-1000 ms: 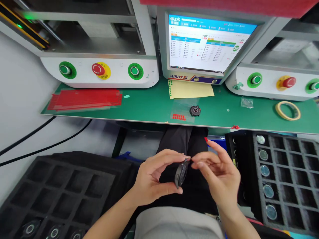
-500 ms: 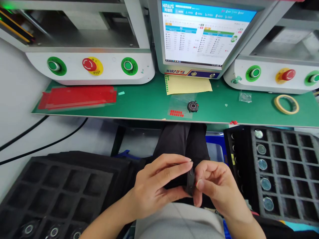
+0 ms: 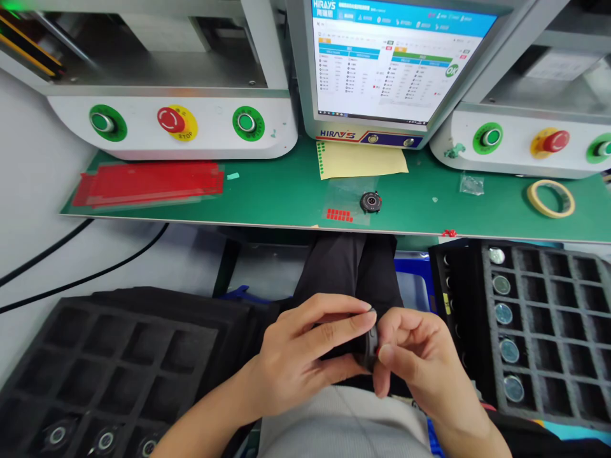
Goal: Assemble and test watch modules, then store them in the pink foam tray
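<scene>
My left hand is closed around the rim of a dark watch case, held on edge above my lap. Opposite it, my right hand pinches thumb against fingers close to the case's right-hand face. A bit of a small red sticker shows at the right thumb tip, against or very near the case; the fingers hide the rest. Another watch case lies back-up on the green bench, partly over a clear sheet of small red stickers.
To the left is a black foam tray with several watch cases in its near row. A second foam tray at right holds round pieces in its left column. Red strips, tape, a monitor and button-fitted machines line the bench.
The watch case in my left hand has moved slightly right, closer to my right fingertips. The red sticker at my right thumb now sits nearer the case.
</scene>
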`<state>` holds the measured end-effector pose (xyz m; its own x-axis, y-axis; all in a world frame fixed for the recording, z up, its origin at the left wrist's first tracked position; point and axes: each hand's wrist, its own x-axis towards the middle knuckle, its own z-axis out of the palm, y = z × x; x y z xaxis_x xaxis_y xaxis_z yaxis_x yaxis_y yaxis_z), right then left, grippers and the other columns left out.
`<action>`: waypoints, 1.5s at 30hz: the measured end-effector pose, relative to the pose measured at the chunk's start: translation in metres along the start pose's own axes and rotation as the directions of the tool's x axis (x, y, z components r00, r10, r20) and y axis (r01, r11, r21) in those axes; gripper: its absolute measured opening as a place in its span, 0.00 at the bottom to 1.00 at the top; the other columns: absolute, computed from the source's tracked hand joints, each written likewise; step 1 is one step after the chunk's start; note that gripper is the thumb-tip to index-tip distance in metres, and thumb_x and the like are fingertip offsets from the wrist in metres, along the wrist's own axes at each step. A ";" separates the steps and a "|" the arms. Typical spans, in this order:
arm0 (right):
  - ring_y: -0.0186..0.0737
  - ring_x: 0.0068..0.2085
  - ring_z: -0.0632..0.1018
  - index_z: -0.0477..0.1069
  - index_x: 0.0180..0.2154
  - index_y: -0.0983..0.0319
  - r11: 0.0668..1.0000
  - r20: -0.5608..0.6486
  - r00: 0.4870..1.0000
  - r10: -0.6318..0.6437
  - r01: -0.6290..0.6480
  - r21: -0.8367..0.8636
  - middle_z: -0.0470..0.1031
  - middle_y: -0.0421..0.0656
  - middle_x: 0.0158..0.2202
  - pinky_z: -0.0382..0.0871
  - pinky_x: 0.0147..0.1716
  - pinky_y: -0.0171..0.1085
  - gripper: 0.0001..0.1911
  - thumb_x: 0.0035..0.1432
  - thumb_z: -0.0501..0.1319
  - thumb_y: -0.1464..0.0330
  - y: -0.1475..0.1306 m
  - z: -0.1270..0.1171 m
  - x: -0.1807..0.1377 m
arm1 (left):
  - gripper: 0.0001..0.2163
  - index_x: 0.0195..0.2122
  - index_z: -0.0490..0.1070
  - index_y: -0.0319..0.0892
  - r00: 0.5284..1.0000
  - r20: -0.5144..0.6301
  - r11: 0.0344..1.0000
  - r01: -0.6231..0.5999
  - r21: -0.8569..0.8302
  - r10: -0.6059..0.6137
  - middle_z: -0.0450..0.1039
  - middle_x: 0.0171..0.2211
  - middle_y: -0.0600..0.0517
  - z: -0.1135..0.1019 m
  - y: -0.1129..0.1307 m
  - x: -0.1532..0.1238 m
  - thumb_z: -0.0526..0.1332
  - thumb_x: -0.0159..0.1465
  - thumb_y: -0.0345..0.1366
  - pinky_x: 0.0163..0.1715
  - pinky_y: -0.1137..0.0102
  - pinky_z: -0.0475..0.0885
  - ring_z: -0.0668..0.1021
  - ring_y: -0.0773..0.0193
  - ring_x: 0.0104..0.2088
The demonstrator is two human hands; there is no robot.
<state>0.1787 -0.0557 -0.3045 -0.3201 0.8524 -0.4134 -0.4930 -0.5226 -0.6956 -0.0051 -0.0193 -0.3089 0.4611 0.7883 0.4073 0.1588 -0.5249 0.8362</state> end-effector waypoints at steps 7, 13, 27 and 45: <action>0.29 0.22 0.79 0.74 0.29 0.61 0.999 -0.013 0.999 -0.033 0.033 0.001 0.80 0.39 0.21 0.73 0.26 0.26 0.05 0.57 0.68 0.69 0.002 0.002 -0.002 | 0.19 0.54 0.71 0.43 0.999 -0.019 1.000 -0.026 0.014 0.026 0.75 0.48 0.47 0.000 -0.001 -0.001 0.67 0.60 0.31 0.42 0.75 0.79 0.80 0.65 0.45; 0.31 0.20 0.79 0.70 0.26 0.63 1.000 -0.038 0.999 0.019 -0.020 -0.007 0.79 0.40 0.20 0.74 0.26 0.29 0.12 0.54 0.70 0.66 0.004 0.002 0.003 | 0.20 0.54 0.72 0.44 0.998 -0.010 0.997 -0.061 0.045 0.061 0.76 0.46 0.48 -0.002 -0.007 -0.003 0.68 0.60 0.29 0.44 0.71 0.79 0.79 0.62 0.46; 0.28 0.20 0.73 0.66 0.35 0.59 0.917 -0.283 0.890 -0.357 0.392 0.076 0.70 0.33 0.21 0.69 0.21 0.27 0.06 0.59 0.63 0.68 0.000 -0.003 0.019 | 0.13 0.50 0.75 0.42 0.864 0.154 0.448 0.392 -0.804 -0.480 0.77 0.49 0.42 0.018 -0.026 0.009 0.58 0.68 0.40 0.39 0.69 0.79 0.82 0.60 0.41; 0.39 0.52 0.76 0.70 0.43 0.55 0.755 -0.205 0.741 -0.639 0.555 -0.348 0.74 0.41 0.45 0.68 0.55 0.40 0.08 0.63 0.60 0.72 0.026 0.006 0.022 | 0.10 0.39 0.70 0.43 0.830 -0.083 0.755 0.455 -0.472 -0.552 0.70 0.31 0.55 0.044 -0.010 -0.007 0.53 0.71 0.41 0.21 0.78 0.65 0.68 0.74 0.22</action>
<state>0.1536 -0.0504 -0.3286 0.2433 0.9698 0.0180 -0.2683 0.0851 -0.9596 0.0286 -0.0332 -0.3363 0.2227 0.9704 -0.0930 -0.0826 0.1138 0.9901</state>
